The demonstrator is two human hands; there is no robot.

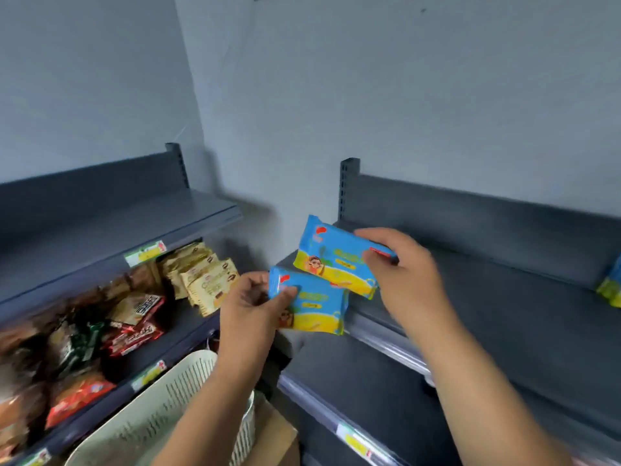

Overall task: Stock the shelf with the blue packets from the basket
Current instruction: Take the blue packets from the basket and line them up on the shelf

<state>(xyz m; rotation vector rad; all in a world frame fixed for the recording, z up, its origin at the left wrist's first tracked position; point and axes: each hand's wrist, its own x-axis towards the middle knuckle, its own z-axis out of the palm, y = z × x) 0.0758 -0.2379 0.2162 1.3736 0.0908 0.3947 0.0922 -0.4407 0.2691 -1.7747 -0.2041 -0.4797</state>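
I hold two blue-and-yellow packets in front of the grey shelf (504,297) on the right. My right hand (408,274) grips the upper blue packet (331,260) by its right end, over the shelf's left front corner. My left hand (250,306) pinches the lower blue packet (314,306) at its left end, just in front of the shelf edge. Another blue packet (611,287) lies on the same shelf at the far right, cut by the frame. The cream slatted basket (161,412) sits below my left forearm; its inside is hidden.
A second grey rack on the left holds beige snack packs (205,277) and red, brown and green packets (100,331) under a bare top shelf (117,223). A lower shelf (386,391) with a price tag juts out beneath the right one. A cardboard box (279,435) sits by the basket.
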